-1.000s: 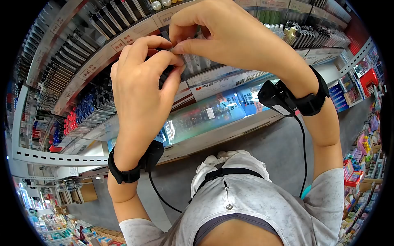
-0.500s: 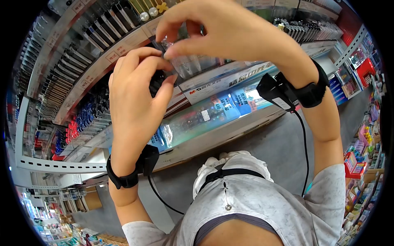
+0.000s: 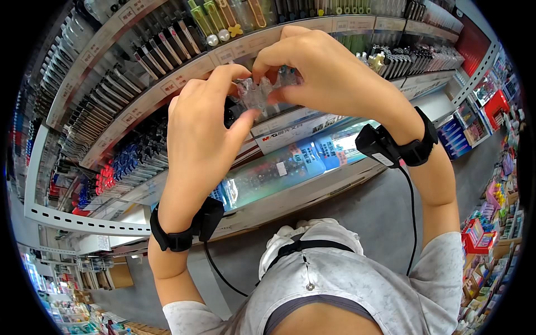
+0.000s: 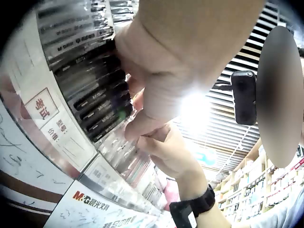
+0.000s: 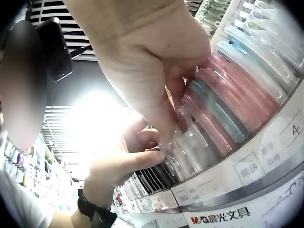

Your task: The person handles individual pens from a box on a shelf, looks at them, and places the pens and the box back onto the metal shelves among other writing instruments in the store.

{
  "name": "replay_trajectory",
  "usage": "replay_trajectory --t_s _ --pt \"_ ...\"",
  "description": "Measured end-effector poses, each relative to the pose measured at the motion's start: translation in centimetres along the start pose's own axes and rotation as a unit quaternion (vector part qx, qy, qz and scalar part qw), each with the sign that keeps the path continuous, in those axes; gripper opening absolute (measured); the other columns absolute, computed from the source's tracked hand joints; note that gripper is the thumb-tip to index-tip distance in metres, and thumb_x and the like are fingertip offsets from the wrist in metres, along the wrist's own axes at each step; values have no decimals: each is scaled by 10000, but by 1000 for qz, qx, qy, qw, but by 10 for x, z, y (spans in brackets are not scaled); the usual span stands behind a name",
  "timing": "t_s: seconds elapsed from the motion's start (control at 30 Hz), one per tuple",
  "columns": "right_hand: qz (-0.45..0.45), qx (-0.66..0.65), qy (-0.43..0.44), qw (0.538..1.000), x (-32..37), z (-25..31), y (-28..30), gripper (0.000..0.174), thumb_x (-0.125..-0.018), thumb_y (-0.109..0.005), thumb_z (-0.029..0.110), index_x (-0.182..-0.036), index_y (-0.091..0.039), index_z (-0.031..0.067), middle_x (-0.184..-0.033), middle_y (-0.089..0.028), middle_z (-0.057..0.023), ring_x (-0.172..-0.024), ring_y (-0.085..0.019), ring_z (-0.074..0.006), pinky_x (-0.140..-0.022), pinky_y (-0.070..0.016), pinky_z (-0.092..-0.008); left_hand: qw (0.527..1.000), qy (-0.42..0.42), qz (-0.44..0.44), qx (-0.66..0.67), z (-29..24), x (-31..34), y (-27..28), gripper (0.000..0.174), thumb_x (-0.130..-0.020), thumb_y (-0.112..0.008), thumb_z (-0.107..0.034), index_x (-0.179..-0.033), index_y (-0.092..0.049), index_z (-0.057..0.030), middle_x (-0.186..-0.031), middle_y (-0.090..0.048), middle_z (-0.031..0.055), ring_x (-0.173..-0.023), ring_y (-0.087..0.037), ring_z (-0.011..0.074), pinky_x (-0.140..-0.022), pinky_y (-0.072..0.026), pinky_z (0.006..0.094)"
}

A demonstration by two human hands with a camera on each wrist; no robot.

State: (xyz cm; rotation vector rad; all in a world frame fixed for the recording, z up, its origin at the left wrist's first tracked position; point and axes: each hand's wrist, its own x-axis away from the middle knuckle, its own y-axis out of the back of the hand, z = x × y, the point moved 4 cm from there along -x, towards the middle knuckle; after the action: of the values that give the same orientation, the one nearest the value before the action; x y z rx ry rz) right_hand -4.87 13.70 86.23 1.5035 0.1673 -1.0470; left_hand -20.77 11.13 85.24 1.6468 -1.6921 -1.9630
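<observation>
Both hands are over a shelf compartment of clear pens (image 3: 254, 96). My left hand (image 3: 202, 120) stands at its left side, index finger bent over the pen tops, thumb apart from it with a gap between. From the right my right hand (image 3: 329, 70) reaches in, thumb and bent fingers around the tops of the clear pens. In the right wrist view its fingertips are down among them, beside pink pens (image 5: 237, 95) and a teal pen (image 5: 218, 111); I cannot tell whether they pinch one. Black pens (image 4: 97, 102) lie under the left hand in the left wrist view.
Pens with pearl and flower ends (image 3: 223, 34) hang on the tier above. Blue and red pens (image 3: 125, 159) fill the left compartments. A white perforated metal rail (image 3: 95, 222) runs along the shelf's left end. Below the pens is a lit blue-green display panel (image 3: 279, 167).
My right hand first came up and left, its fingertips near a clear piece, then lowered to the right over the clear pens. My left thumb and fingers have spread apart.
</observation>
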Motion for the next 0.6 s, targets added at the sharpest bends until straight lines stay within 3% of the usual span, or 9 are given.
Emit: replay_trajectory --t_s 0.03,0.17,0.23,0.37,0.47,0.53,0.57,0.6 --pt "-8 -14 1 1000 1 -1 -1 227 -676 -742 61 -889 -667 71 -763 -620 -24 -744 -537 -194 -623 -462 -314 1000 13 0 3 1 0 -1 401 -702 -735 -110 -1066 -567 -132 -830 -618 31 -858 -576 230 -754 -391 368" --pt "-25 -26 -13 999 2 1 -1 217 -677 -750 74 -877 -667 69 -759 -621 -26 -731 -540 -187 -618 -461 -310 999 26 5 21 5 0 0 355 -717 -728 -104 -1037 -576 -126 -817 -623 27 -840 -580 226 -756 -393 368" --pt "-7 -18 -39 999 1 1 0 221 -657 -749 110 -858 -674 55 -766 -669 -56 -837 -607 -260 -758 -485 -377 1000 0 10 16 5 1 0 343 -700 -712 -47 -1020 -587 -53 -863 -615 77 -799 -591 199 -760 -464 303" --pt "-14 9 -8 1000 2 1 1 225 -672 -742 111 -872 -667 44 -766 -667 -72 -783 -619 -262 -714 -495 -361 1000 3 9 19 3 1 0 330 -707 -709 -41 -1012 -581 -40 -873 -620 79 -804 -593 194 -764 -467 298" --pt "-3 -78 -47 996 -2 1 15 193 -697 -724 103 -861 -657 28 -763 -663 -94 -723 -627 -270 -656 -501 -344 999 17 11 28 4 2 -1 326 -711 -712 -46 -1010 -580 -39 -881 -622 80 -816 -596 186 -767 -466 297" --pt "-7 -133 -150 980 3 -6 26 164 -753 -711 103 -902 -669 50 -804 -654 -74 -730 -600 -208 -639 -476 -305 999 16 15 25 5 2 -1 341 -711 -716 -43 -1024 -580 -44 -868 -625 86 -804 -601 183 -751 -464 292" --pt "-10 -130 -150 980 7 -10 28 164 -753 -711 103 -902 -669 50 -804 -654 -74 -730 -600 -208 -639 -476 -305 999 12 14 26 4 2 -1 341 -711 -716 -43 -1024 -580 -44 -868 -625 86 -804 -601 183 -751 -464 292" --pt "-23 -64 -71 995 7 -9 31 165 -752 -710 110 -899 -668 47 -808 -651 -81 -737 -599 -220 -648 -478 -317 999 20 17 25 5 3 -1 360 -709 -716 -40 -1041 -575 -47 -851 -628 89 -788 -603 184 -741 -463 288"
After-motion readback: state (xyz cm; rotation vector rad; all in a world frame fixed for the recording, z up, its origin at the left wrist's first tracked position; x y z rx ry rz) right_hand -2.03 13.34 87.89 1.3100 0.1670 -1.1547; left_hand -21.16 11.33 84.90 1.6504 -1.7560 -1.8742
